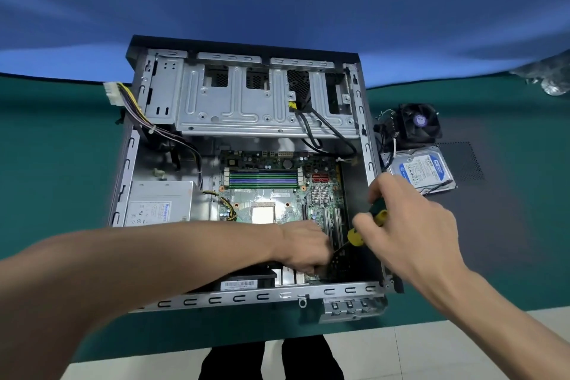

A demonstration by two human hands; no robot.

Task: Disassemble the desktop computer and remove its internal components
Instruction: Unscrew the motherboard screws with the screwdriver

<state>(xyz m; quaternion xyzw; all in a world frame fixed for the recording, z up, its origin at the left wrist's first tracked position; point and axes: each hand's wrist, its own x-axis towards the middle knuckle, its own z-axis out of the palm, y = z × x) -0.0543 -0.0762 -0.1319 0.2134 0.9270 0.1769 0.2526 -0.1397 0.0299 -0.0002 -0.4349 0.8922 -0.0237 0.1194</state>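
One open grey steel desktop computer case [246, 95] lies on its side on a green table [61, 163]. Inside sit one green motherboard [277, 191] with four blue and green memory slots [262, 178], and one grey power supply box [160, 203] at 9 o'clock, its blue label too small to read. Outside, at 3 o'clock from the case, lie one black cooling fan [419, 123] and one silver hard drive with a blue label [421, 171] reading "320GB". The right hand [410, 222] grips one green and yellow screwdriver [368, 225], its shaft slanting toward 7 o'clock. The left hand [303, 248], fingers curled down, rests on the board's near edge just beside the tip; whether it pinches anything I cannot tell.
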